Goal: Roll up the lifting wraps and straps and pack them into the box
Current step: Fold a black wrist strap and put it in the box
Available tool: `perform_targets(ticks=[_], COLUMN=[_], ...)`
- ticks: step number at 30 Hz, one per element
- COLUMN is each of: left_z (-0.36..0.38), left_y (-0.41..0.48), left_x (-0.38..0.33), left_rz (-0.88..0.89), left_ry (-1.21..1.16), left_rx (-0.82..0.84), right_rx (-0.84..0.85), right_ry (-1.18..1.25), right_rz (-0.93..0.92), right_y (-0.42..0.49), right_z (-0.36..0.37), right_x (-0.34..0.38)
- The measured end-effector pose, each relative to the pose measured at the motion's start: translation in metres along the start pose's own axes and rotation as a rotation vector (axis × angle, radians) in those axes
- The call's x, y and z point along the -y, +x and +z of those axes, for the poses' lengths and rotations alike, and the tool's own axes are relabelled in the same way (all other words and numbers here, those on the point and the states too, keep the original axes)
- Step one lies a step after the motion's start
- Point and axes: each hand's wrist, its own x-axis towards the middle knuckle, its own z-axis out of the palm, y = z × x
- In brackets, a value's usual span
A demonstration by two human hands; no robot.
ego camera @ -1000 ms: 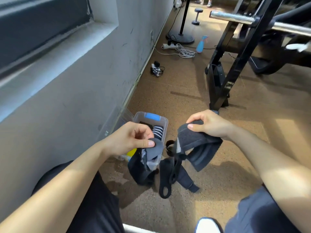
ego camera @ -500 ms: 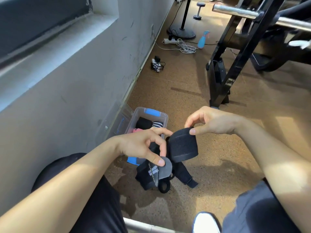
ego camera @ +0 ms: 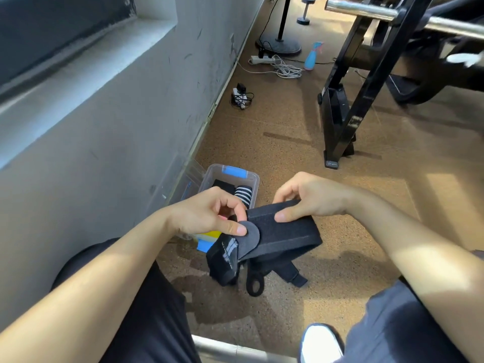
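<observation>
— While the wrap (ego camera: 285, 231) was held between both hands, how much had got into the box (ego camera: 255, 184)?

— Some, by the look of it. The box sat open on the floor beside the wall, and at least 2 rolls showed at its far end: a black roll (ego camera: 222, 184) and a striped roll (ego camera: 243, 193). Something yellow (ego camera: 209, 234) showed at the near end, below the left hand (ego camera: 209, 213); I could not tell what it was.

— And the wrap itself?

— Not rolled yet. It was in the air just in front of the box, a flat black band stretched between the hands. The left hand pinched its grey rounded tab (ego camera: 250, 235) between thumb and forefinger. The right hand (ego camera: 311, 197) pinched the band further along, thumb on the near face and fingers curled behind it.

— Was anything else waiting?

— More black webbing hung below the band, with a loop (ego camera: 254, 284) at the bottom. Whether that belonged to the same wrap or was a separate strap bunched with it, I could not tell.

— So where did that leave the task?

— Partway, I would judge. The wrap in hand needed rolling from 1 end and setting in the box, and the hanging webbing needed the same. The hands hid the middle of the box, so I could not say how much room was left. A clear panel (ego camera: 188, 179) leaned on the wall beside the box and looked like its lid, not yet on.
</observation>
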Motion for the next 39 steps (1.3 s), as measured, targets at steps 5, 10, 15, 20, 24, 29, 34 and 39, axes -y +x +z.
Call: perform_targets(ticks=[5,10,15,20,24,29,34,39], left_z=[-0.011,-0.016,0.005,0.022,0.03,0.03,0.03,0.027], left_y=[-0.014,-0.019,-0.003,0.006,0.013,0.017,0.021,0.022], left_x=[-0.002,0.005,0.001,-0.005,-0.006,-0.001,0.003,0.009], left_rz=[0.025,0.02,0.063,0.073,0.07,0.062,0.04,0.048], left_ry=[-0.005,-0.062,-0.099,-0.094,-0.055,-0.01,0.027,0.16], left_rx=[0.044,-0.078,-0.146,-0.193,-0.203,-0.281,-0.338,-0.439], right_rx=[0.022,0.022,0.094,0.112,0.126,0.128,0.126,0.152], right_ry=[0.041,0.009,0.071,0.056,0.037,0.072,0.085,0.172], right_rz=[0.012,0.09,0.093,0.084,0.044,0.036,0.008,-0.024], right_y=[-0.002,-0.004,0.002,0.01,0.016,0.018,0.019,0.016], right_z=[-0.006,-0.014,-0.011,-0.006,0.0,0.002,0.004,0.0], right_x=[-0.004,-0.011,-0.011,-0.01,-0.009,-0.008,-0.008,-0.01])
